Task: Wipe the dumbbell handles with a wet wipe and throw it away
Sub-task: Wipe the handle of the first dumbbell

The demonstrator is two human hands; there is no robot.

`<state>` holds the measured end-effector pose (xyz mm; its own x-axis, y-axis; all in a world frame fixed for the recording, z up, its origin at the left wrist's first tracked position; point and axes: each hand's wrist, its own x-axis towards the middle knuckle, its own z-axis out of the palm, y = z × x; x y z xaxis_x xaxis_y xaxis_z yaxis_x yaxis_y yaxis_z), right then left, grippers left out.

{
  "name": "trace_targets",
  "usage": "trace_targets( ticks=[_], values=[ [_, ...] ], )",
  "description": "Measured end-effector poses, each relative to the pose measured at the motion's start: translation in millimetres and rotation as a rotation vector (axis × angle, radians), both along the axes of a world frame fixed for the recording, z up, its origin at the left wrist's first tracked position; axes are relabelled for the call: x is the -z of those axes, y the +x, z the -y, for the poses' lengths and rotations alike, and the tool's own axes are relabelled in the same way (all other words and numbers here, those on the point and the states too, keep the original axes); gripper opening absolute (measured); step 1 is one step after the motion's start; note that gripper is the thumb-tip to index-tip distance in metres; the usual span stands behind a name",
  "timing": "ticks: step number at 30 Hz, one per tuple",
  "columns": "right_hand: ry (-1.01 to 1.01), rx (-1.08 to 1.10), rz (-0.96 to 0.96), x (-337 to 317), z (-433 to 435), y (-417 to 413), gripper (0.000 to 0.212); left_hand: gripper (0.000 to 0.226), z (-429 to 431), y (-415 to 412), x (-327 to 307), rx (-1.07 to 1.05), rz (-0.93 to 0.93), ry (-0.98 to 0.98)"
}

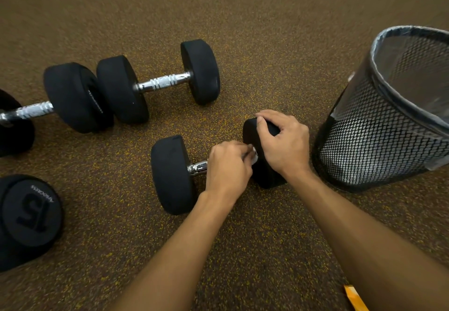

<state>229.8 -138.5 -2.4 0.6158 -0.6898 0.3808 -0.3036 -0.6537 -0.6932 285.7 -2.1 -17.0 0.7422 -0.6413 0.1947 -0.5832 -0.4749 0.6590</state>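
Dumbbell handles get a wipe-down on a speckled gym floor (243,43), with the job, by the look of it, mid-way and the disposal yet to come. The nearest dumbbell (171,177) lies on the floor just beside a wire-mesh bin (379,131), its chrome handle (198,167) mostly hidden under the person's hands. The left grip (228,167) is curled shut around that handle, pinching a wet wipe (254,158) against the bar. Only a small white corner of the wipe shows, at the end of the handle closer to the bin. The right grip (284,143) clasps the top of the dumbbell's bin-side head, fingers hooked over its edge, apparently to steady it.

Farther from the bin than this one lie a second dumbbell (160,82) and a third dumbbell (73,97), end to end and untouched, their handles bare. A fourth weight marked 15 (29,216) sits farthest from the bin, cut off by the frame edge. Whether any of these handles has been cleaned cannot be told.

Left to do, on this evidence: finish this handle, attend to any others, then drop the wipe into the bin, which stands within easy reach.
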Motion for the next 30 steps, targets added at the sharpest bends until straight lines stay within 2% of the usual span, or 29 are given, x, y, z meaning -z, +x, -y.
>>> trace_targets(
  ticks=[3,5,9,12,16,18,21,23,25,27,30],
  values=[
    [0.0,0.0,0.015,1.9,-0.1,-0.3,0.035,0.01,-1.9,-4.6,5.4,-0.007,0.024,-0.058],
    [0.005,-0.003,0.015,2.3,0.4,0.4,0.036,0.015,-0.2,-3.2,-4.2,-0.065,-0.135,-0.065],
    [0.006,-0.007,0.009,2.6,2.0,1.9,0.037,0.021,11.4,9.7,-21.7,-0.142,-0.299,0.129],
    [0.01,-0.007,0.008,3.0,3.0,3.1,0.038,0.021,15.1,10.9,-25.2,-0.141,-0.281,0.187],
    [0.004,-0.002,0.019,3.7,2.1,2.2,0.037,0.015,3.0,-7.6,-10.5,-0.085,-0.141,-0.004],
    [0.001,-0.002,0.027,4.2,1.9,1.2,0.036,0.016,0.9,-8.8,-7.2,-0.089,-0.169,-0.058],
    [0.011,-0.007,0.017,3.7,1.9,1.4,0.036,0.019,8.8,3.3,-17.7,-0.161,-0.315,0.078],
    [0.012,-0.005,0.014,2.9,1.3,0.8,0.036,0.025,16.3,12.1,-25.7,-0.14,-0.334,0.252],
    [0.013,-0.006,0.013,1.9,1.0,0.9,0.036,0.026,20.1,16.9,-31.0,-0.102,-0.332,0.332],
    [0.016,-0.005,0.018,1.1,0.9,1.3,0.035,0.02,16.6,14.2,-29.1,-0.06,-0.279,0.29],
    [0.014,0.002,0.02,1.6,0.8,1.5,0.035,0.011,6.2,4.3,-11.5,-0.039,-0.2,0.081]
  ],
)
